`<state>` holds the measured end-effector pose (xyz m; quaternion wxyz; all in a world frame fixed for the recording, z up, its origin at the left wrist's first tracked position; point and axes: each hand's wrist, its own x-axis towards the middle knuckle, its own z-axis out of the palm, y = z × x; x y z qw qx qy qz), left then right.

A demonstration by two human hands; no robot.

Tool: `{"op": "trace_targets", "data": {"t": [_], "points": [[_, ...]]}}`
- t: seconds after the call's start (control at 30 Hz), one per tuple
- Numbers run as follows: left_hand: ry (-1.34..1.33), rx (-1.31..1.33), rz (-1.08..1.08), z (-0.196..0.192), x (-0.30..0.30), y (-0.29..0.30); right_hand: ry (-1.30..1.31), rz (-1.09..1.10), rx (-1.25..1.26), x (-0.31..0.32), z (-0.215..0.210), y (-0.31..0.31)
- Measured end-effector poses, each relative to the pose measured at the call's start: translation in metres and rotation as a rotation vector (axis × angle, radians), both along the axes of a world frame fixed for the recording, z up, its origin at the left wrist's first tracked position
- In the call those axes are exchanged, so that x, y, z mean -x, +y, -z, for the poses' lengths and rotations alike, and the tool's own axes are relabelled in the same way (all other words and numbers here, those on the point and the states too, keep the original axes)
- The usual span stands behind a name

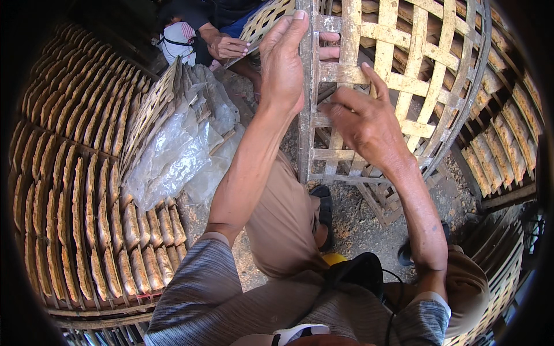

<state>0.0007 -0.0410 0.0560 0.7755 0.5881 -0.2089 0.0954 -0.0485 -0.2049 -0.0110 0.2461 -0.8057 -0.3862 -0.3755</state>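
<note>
My left hand [281, 72] is wrapped round the wooden edge of a woven bamboo tray [430, 66] that stands upright before me. Its thumb lies along the near side of the frame, and two fingertips show through the lattice behind. My right hand [369, 132] is in front of the lattice, slightly blurred. One finger points up against the strips, while the others bend toward the frame, apart from each other and with nothing visible between them.
Long racks of brown-edged slabs [81, 213] fill the left, and more slabs [505, 150] stand at the right. Clear plastic sheets [179, 155] lie against a woven tray at left centre. A co-worker's hand [228, 46] touches another woven tray [265, 26]. Woven trays [502, 282] lean at lower right.
</note>
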Motion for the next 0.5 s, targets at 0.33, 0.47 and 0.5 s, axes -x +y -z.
{"op": "trace_targets", "data": {"t": [0.33, 0.47, 0.5], "points": [[0.036, 0.031, -0.022, 0.000, -0.001, -0.003, 0.092, -0.058, -0.123, -0.002, 0.003, -0.004], [0.040, 0.053, -0.022, -0.001, 0.000, -0.006, 0.017, 0.032, -0.081, -0.002, 0.009, 0.003], [0.035, 0.042, -0.026, 0.000, 0.000, -0.005, 0.031, 0.012, -0.053, -0.001, 0.010, 0.002]]}}
